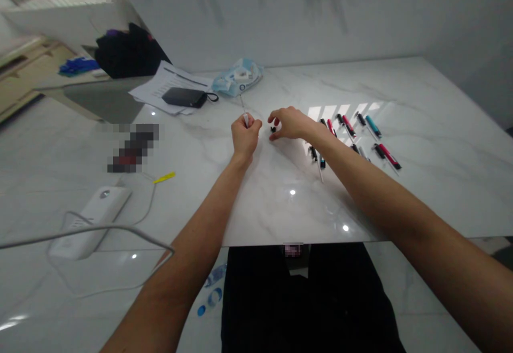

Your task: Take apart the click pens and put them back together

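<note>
Closest to the camera, my bare left forearm (192, 246) and right forearm (385, 193) reach in from the lower corners, over dark clothing (264, 305) at my lap, toward a white marble tabletop (417, 193) with grey veins. From this head view, my left hand (244, 142) sits near the middle of the tabletop, its fingers (252, 127) clenched around the lower end of a thin white stick (245, 120), possibly a pen refill. The stick rises from my grip and points away from me, a hold that seems to keep its length beyond my knuckles.

My right hand (290, 124) hovers just beside the left, arched, with its fingers (274, 135) parted around a small black piece (273, 128), perhaps a pen part. The piece lies between my fingertips, but I cannot tell whether they grip it or whether it rests on the marble.

Off to my right, red, teal and black pens (372, 127) lie in a loose cluster, seemingly kept together beyond my hands. Farther left are papers (156, 88) under a black power bank (184, 97), with a blue-and-white packet (237, 77) beside them. Nearer me sits a white power strip (94, 222), with a pale cable (100, 228) trailing across it.
</note>
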Motion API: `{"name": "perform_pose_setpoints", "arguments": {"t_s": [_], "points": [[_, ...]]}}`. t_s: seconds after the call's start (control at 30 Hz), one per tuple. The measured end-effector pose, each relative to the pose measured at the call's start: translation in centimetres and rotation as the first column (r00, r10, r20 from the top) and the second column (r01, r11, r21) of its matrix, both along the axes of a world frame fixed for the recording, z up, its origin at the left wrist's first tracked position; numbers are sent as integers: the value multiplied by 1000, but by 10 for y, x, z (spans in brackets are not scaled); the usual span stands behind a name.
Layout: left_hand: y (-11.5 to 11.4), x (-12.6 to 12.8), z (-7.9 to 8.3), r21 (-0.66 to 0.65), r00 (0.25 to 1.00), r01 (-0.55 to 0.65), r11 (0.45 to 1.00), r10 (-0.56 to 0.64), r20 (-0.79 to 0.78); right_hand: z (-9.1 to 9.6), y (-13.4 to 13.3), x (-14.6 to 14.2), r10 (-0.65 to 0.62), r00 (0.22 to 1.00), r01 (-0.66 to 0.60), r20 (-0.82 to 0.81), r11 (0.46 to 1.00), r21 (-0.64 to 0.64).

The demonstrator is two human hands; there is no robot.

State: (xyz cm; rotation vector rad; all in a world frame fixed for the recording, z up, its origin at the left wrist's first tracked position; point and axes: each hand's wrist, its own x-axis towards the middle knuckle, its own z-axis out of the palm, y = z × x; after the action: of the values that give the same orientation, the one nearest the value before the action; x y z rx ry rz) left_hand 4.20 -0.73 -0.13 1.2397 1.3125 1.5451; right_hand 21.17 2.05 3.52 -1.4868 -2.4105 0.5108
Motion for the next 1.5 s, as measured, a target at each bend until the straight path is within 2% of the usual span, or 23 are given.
{"name": "perform_pose_setpoints", "arguments": {"t_s": [0.1,0.2,0.3,0.5,0.63,0.73,0.83,0.97,1.03,1.1,1.2,1.37,1.5], "points": [[0,-1,0,2,1000,-5,1000,5,5,10,2,2,-17,980,25,-197,999,36],[2,-1,-2,18,1000,-9,1000,9,-13,24,-2,-1,5,908,0,-420,1000,12],[2,-1,-5,52,998,5,999,-2,-57,34,-9,-10,45,837,-63,-546,998,-14],[1,4,-10,100,978,68,993,-46,-205,28,-9,-19,75,785,-82,-615,996,16],[1,5,-13,95,980,90,991,-71,-187,19,-1,-18,49,778,-93,-627,995,-37],[1,4,-14,83,980,124,989,-108,-170,20,0,-18,44,758,-109,-650,992,-60],[1,3,-13,73,973,172,982,-159,-167,30,-2,-19,4,715,-44,-699,998,-39],[4,-1,-5,22,990,121,992,-119,-81,43,-1,-14,-91,664,96,-742,995,-36],[5,-4,2,8,997,81,997,-81,16,42,0,-10,-111,679,118,-725,992,-41],[5,-4,10,16,993,60,998,-61,97,37,0,-8,-97,738,103,-667,994,-31],[3,-3,20,28,989,72,997,-75,130,28,-4,-10,-55,838,63,-543,998,-4],[2,-1,19,21,986,89,996,-91,140,24,-10,-16,-19,899,34,-438,999,25],[7,-7,17,2,983,21,1000,-21,185,30,-13,-13,-29,947,25,-321,1000,-16]]}}
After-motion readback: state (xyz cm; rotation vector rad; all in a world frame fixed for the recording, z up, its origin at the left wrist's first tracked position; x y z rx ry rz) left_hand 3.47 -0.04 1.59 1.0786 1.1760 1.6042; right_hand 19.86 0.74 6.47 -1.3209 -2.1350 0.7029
